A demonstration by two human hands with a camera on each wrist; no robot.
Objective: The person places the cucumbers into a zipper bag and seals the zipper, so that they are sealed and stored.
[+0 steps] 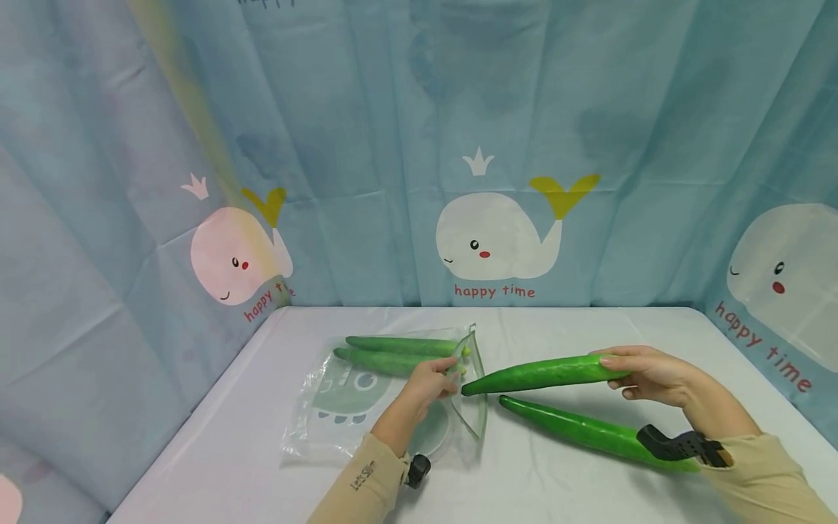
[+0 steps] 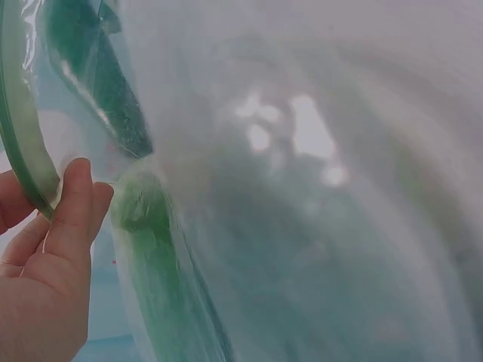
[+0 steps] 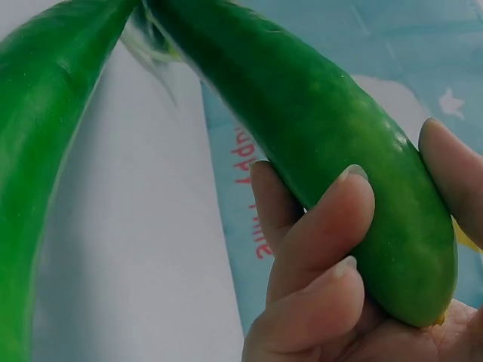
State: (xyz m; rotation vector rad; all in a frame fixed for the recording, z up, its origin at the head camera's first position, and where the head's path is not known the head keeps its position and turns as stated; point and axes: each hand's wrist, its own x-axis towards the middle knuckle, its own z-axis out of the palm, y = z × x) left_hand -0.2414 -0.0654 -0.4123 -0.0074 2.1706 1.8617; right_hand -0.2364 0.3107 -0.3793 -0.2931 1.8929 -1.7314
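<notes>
Right hand [image 1: 655,375], right of centre, is gripping one cucumber [image 1: 546,374], its tip reaching the mouth of a clear bag [image 1: 356,402]. Left hand [image 1: 427,384], mid-frame, is pinching the bag's rim. Two bagged cucumbers [image 1: 386,361] are lying left of centre; loose cucumber [image 1: 576,427] is lying lower right. Apparent step: bagging; next move is calling for a leftward slide.

Red "happy time" recurred across the pale-blue, whale-printed fabric curtain [image 1: 366,247]; the beige fabric left sleeve [image 1: 360,486] bore dark "Let's Slim".
</notes>
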